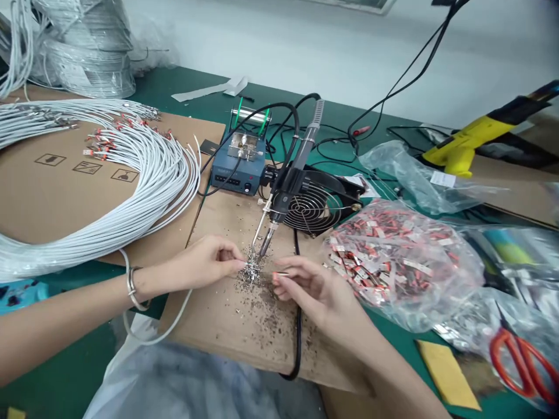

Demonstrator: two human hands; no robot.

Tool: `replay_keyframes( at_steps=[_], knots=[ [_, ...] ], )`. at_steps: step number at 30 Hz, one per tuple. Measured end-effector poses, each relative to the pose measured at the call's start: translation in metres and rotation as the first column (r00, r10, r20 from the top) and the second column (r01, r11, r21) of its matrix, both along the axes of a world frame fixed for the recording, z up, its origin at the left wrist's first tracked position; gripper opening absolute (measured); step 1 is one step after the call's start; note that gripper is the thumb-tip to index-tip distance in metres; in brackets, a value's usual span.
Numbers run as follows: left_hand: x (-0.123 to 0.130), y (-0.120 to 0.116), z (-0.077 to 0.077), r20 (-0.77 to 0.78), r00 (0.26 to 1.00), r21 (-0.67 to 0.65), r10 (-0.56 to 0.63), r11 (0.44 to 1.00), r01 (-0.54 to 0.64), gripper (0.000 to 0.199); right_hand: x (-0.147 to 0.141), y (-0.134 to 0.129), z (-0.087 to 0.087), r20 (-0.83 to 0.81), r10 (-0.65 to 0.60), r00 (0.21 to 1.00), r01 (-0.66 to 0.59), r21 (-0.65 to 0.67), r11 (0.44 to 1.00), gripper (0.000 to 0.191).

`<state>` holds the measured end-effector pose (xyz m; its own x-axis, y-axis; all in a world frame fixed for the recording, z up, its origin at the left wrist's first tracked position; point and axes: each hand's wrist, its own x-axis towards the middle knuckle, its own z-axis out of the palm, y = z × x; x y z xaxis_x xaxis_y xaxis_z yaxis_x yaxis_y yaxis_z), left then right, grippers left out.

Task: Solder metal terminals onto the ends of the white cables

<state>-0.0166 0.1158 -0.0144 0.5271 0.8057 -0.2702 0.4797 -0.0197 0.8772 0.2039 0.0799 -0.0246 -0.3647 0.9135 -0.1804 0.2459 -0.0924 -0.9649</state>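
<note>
We held a small orange plug (280, 277) in our right hand (314, 291), thumb and forefinger closed on it above the scrap-strewn cardboard (209, 326). Our left hand (207, 263) faced it from across a short gap, its fingers drawn to a narrow pinch; we could not tell what, if anything, lay between their tips. A white cable (151, 343) looped below our left forearm (91, 308) and rose behind that hand, where its end was hidden.

The relation that mattered was sideways: the plug lay to the right of the left fingertips and slightly nearer us, its long axis seeming to run roughly left to right, though it was too small to be sure. The soldering iron (286, 198) slanted down with its tip between the two hands, just above a heap of metal bits (252, 272), and neither hand was clearly nearer to it. Beyond the right hand, a clear bag (406, 262) of similar plugs sat on the green table (157, 87)
</note>
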Motion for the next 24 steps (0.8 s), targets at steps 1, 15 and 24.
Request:
replay_keyframes(
  at_steps=[1,15,24],
  knots=[
    [0.002,0.003,-0.004,0.032,0.999,-0.017,-0.003,1.000,0.004,0.029,-0.008,0.003,-0.002,-0.063,-0.013,0.998,0.006,-0.102,0.995,0.025],
    [0.008,0.010,-0.004,0.151,0.988,-0.188,0.027,0.982,0.002,0.025,-0.027,0.018,-0.013,-0.332,-0.235,0.914,0.065,-0.450,0.890,0.037],
    [0.009,0.008,0.003,0.129,0.991,-0.177,0.030,0.984,-0.007,0.022,-0.025,0.017,-0.009,-0.326,-0.245,0.913,0.087,-0.432,0.898,0.030]
  ],
)
